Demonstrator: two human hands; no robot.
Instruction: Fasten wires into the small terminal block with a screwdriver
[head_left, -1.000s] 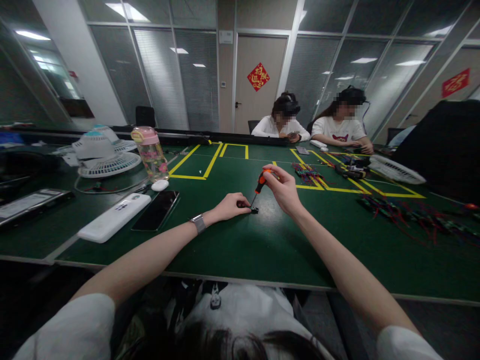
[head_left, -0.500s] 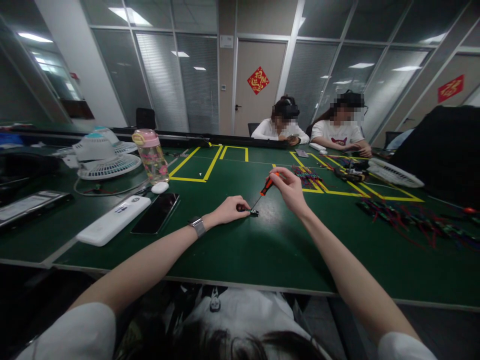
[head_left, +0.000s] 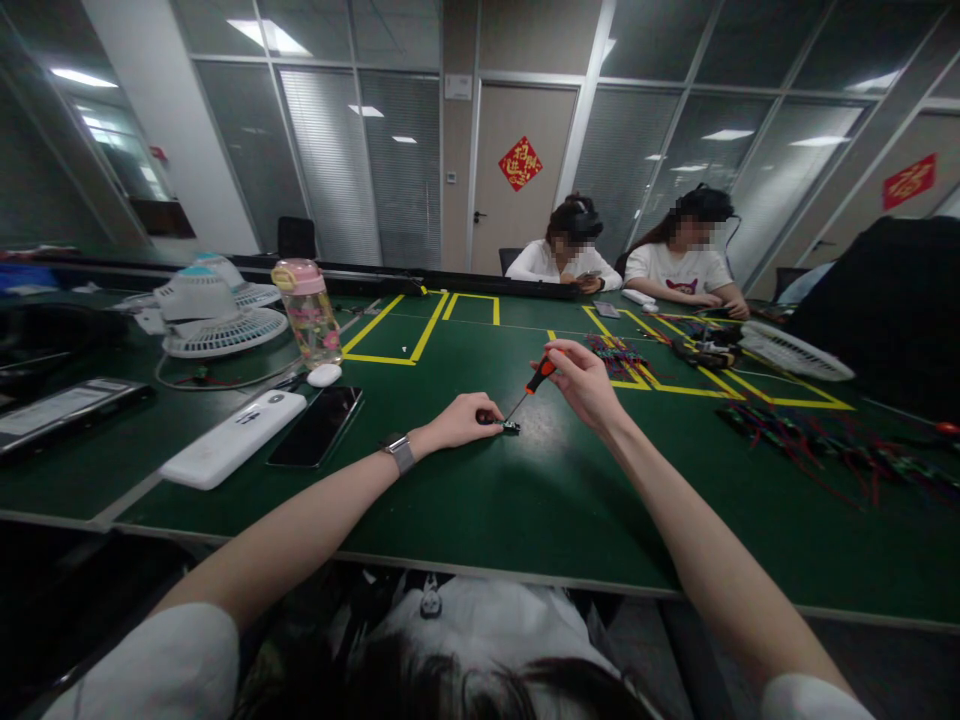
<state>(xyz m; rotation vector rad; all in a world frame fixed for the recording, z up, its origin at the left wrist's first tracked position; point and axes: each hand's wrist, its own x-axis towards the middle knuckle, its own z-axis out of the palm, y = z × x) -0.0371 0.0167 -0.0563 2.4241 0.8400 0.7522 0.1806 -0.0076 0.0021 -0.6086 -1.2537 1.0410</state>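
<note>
My right hand (head_left: 581, 378) is closed around the red-and-black handle of a screwdriver (head_left: 541, 374). The shaft slants down to the left, its tip at or just above a small dark part with light spots, perhaps a terminal block or circuit board (head_left: 511, 427). My left hand (head_left: 463, 420) rests low over the green table (head_left: 465, 510), fingers pinched on the left end of that part. The fingers hide much of it, so its exact kind does not show.
To the left are a black phone (head_left: 315, 426), a white power bank (head_left: 234, 440), a pink-lidded bottle (head_left: 309, 318) and a white fan (head_left: 217, 315). Wire bundles (head_left: 825, 440) lie at right. Across the table sit two people (head_left: 571, 250), beyond yellow tape outlines (head_left: 379, 357).
The whole view has shifted slightly to the right and down. Both hands keep their grips, and the screwdriver stays slanted at the small part.
</note>
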